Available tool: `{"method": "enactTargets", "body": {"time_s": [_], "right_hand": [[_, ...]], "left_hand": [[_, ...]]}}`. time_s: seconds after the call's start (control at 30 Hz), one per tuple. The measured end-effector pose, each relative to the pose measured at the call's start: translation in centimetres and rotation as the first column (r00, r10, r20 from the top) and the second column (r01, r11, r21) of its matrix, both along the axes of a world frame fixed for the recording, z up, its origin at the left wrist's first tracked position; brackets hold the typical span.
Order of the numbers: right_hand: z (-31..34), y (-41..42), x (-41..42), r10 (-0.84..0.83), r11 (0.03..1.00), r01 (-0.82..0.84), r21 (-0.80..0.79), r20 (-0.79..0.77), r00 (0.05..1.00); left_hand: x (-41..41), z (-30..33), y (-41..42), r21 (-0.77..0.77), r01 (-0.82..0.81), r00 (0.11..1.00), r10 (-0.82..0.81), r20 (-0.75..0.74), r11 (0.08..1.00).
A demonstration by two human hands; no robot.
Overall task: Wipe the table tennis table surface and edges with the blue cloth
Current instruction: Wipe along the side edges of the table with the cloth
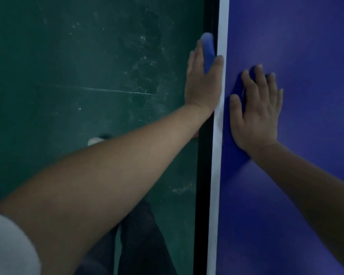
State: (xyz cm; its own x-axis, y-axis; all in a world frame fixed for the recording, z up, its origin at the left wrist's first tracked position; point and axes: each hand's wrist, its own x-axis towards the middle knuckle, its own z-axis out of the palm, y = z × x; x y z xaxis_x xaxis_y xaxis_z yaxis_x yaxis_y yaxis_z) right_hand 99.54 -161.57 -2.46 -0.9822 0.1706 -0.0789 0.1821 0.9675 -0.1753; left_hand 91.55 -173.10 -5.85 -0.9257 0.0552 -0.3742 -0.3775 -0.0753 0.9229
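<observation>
The blue table tennis table (306,46) fills the right side, with a white line (216,155) along its left border and a black side edge (202,175) below it. My left hand (203,84) reaches along that side edge and grips the blue cloth (208,50) between thumb and fingers, holding it against the edge. The thumb lies over the white line. My right hand (256,110) rests flat on the blue tabletop, fingers spread and straight, just right of the white line.
A dark green floor (77,66) with pale scuffs and a thin white scratch lies to the left of the table. My dark trouser legs (139,245) and a white shoe tip (94,140) stand on it close to the table edge.
</observation>
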Motion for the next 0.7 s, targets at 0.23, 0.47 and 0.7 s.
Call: {"method": "enactTargets", "body": {"time_s": [0.23,0.47,0.7], "right_hand": [[0.1,0.0,-0.2,-0.001,1.0,0.001,0.028,0.027,1.0],[0.5,0.8,-7.8,0.324,0.946,-0.323,0.012,-0.03,0.946],[-0.6,1.8,-24.7,0.107,0.992,-0.108,0.066,0.025,0.994]], "left_hand": [[16.1,0.3,-2.4,-0.055,0.201,0.976,-0.205,-0.076,0.978],[4.1,-0.9,-0.7,-0.068,0.151,0.983,-0.157,-0.099,0.986],[-10.7,-1.6,0.5,-0.103,0.107,0.978,-0.123,-0.17,0.989]]}}
